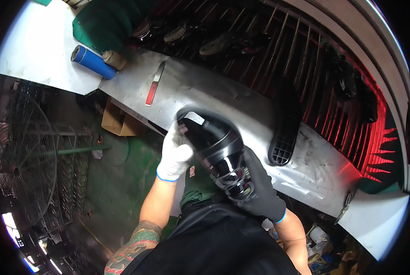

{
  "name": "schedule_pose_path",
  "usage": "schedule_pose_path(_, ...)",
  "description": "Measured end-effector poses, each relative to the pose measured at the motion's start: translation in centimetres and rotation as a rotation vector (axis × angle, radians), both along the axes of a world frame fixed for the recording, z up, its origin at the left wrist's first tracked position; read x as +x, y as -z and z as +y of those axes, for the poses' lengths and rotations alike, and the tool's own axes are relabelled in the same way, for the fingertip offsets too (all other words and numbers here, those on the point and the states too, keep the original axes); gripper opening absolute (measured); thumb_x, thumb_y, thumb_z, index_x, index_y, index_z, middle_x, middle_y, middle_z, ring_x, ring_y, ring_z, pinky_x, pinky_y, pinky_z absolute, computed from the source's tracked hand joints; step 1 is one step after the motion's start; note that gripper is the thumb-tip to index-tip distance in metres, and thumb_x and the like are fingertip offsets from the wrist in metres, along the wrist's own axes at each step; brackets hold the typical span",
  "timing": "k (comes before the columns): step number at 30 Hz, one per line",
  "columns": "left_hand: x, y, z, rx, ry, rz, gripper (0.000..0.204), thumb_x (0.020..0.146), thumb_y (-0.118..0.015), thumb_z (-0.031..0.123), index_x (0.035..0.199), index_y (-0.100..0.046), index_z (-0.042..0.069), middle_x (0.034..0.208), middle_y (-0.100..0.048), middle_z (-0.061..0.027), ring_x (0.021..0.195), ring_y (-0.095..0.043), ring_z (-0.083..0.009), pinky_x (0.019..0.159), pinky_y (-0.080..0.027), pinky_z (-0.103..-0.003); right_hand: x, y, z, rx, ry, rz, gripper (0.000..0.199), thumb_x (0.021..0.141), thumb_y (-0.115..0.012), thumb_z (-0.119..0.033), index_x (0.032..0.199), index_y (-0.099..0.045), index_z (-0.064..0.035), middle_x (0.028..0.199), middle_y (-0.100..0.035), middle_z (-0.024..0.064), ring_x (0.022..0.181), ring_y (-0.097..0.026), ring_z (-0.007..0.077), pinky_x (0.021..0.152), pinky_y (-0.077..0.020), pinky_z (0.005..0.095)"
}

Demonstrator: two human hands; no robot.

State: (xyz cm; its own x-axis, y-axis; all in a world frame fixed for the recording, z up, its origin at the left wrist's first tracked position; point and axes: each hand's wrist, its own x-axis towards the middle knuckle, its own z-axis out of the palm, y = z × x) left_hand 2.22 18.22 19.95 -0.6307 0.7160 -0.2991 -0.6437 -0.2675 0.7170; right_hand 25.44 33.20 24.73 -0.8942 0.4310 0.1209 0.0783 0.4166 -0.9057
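In front of me I hold a glossy black rubber boot (221,140), slanting from upper left to lower right. My left hand (173,153), in a white glove, grips its wide upper-left end, where a pale patch shows. Around the narrower lower end my right hand (260,185) is closed, in a dark grey glove. Some of its fingers are hidden behind the boot. A second black boot (287,123) lies to the right on the metal table (214,85), its treaded heel toward me. Farther left on the table rests a knife (154,85) with a red handle.
Beyond the table, a slatted rack (260,59) carries several dark shoes (216,45) under red light. A blue roll (94,62) and a small beige container (114,59) stand at the far left. Left lie a cardboard box (118,120) and a large fan (24,156).
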Motion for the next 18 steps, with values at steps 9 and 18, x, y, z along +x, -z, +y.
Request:
schedule_pose_path(9,-1.2,2.4,0.3,0.373,0.311,-0.050,0.069,0.103,-0.054,0.052,0.143,-0.052,-0.005,0.142,-0.060,-0.0271,0.130,-0.059,-0.0408,0.114,-0.046,-0.054,0.5,0.3,-0.4,0.302,-0.105,-0.087,0.107,0.063,-0.088,-0.024,0.157,-0.042,-0.0056,0.153,-0.038,0.0312,0.141,-0.039,0.0529,0.118,-0.0307,0.0636)
schedule_pose_path(18,1.6,-3.4,4.2,0.378,0.283,0.228,0.079,0.082,-0.084,0.038,0.142,-0.054,-0.004,0.143,-0.061,-0.0217,0.132,-0.061,-0.0351,0.114,-0.048,-0.051,1.2,1.4,1.8,0.122,-0.132,0.043,0.103,0.070,-0.091,-0.026,0.155,-0.039,-0.0022,0.156,-0.039,0.0290,0.144,-0.040,0.0519,0.120,-0.0342,0.0588)
